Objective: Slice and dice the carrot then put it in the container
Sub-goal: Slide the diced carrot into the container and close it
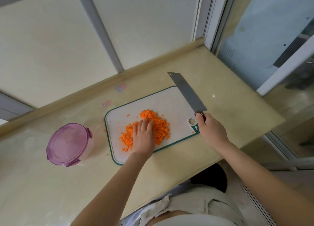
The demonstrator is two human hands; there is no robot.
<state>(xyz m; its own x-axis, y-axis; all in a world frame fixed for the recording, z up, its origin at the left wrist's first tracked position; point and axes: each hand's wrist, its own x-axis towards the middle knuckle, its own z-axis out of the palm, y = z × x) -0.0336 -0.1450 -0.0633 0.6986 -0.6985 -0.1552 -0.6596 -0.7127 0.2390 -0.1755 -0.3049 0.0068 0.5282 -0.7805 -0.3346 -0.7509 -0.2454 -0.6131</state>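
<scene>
The person's left hand (143, 137) and right hand (212, 132) are bare, and so are the forearms (110, 183) as far as they show. A pale, off-white garment (195, 207) covers the torso, crumpled into soft folds at the waist.

Beige counter (169, 171); on it cutting board (169, 100) and container (69, 144) (lidded).

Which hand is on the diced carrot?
The left hand, lying flat on the diced carrot pile. The right hand instead grips the cleaver by its handle at the cutting board's right end.
</scene>
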